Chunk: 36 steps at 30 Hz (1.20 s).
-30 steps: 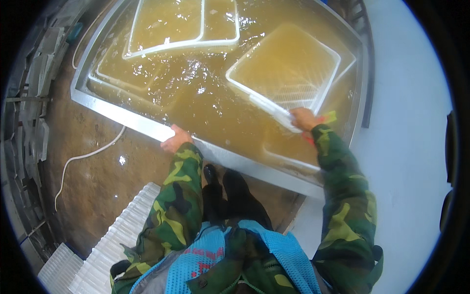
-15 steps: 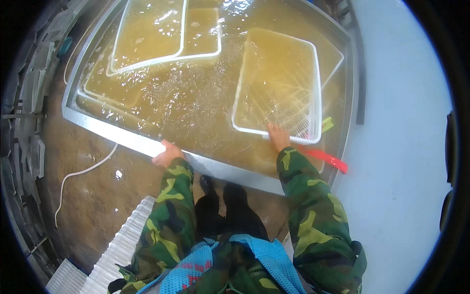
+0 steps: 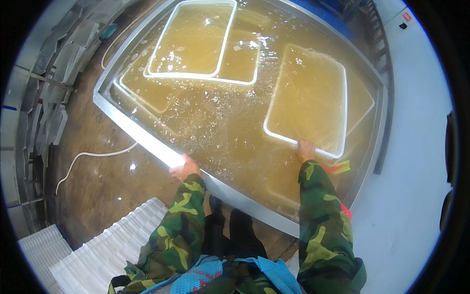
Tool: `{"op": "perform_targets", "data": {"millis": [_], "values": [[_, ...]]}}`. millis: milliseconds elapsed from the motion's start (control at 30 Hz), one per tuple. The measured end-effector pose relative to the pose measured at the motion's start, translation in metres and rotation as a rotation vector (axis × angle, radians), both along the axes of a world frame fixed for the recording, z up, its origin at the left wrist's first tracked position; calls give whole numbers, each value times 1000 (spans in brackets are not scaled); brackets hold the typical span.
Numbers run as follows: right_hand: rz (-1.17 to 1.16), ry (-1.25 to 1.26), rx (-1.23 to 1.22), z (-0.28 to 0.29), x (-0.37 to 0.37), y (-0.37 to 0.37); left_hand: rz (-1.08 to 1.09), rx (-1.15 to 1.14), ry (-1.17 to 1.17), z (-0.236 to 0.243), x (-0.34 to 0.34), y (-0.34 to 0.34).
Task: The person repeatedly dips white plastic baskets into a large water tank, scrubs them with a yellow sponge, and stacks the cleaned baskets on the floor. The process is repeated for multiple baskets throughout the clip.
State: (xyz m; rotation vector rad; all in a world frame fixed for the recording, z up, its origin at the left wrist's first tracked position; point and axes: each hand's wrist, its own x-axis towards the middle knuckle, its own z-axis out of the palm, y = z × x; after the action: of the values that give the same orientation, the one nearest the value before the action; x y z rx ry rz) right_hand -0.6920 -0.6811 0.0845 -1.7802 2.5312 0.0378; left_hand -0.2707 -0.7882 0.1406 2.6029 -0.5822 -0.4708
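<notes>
While the left hand [image 3: 183, 169] is resting on the tank [image 3: 147, 142] rim, the right hand [image 3: 304, 151] is gripping a white tray [image 3: 306, 98] floating in the murky water [image 3: 220, 122]; other trays [image 3: 196, 39] are soaking, none lifted out.

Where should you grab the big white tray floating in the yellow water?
Grab the white tray by its near rim, reaching over the tank's metal edge. That rim is raised and closest; the right hand is already on it, while the left hand rests on the tank edge.
</notes>
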Motion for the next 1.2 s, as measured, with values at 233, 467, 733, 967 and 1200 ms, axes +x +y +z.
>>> {"op": "perform_targets", "data": {"millis": [233, 467, 733, 967, 1200], "values": [[88, -100, 11, 67, 34, 45, -88, -114, 82, -17, 10, 6], [163, -246, 159, 63, 51, 55, -60, -138, 148, -15, 18, 9], [31, -117, 150, -22, 28, -1, -21, -75, 197, 7, 2, 4], [123, -210, -144, 80, 39, -8, -79, -13, 155, -2, 7, 5], [75, -545, -225, 250, 24, -57, -98, -502, 487, -64, 72, 26]]}}
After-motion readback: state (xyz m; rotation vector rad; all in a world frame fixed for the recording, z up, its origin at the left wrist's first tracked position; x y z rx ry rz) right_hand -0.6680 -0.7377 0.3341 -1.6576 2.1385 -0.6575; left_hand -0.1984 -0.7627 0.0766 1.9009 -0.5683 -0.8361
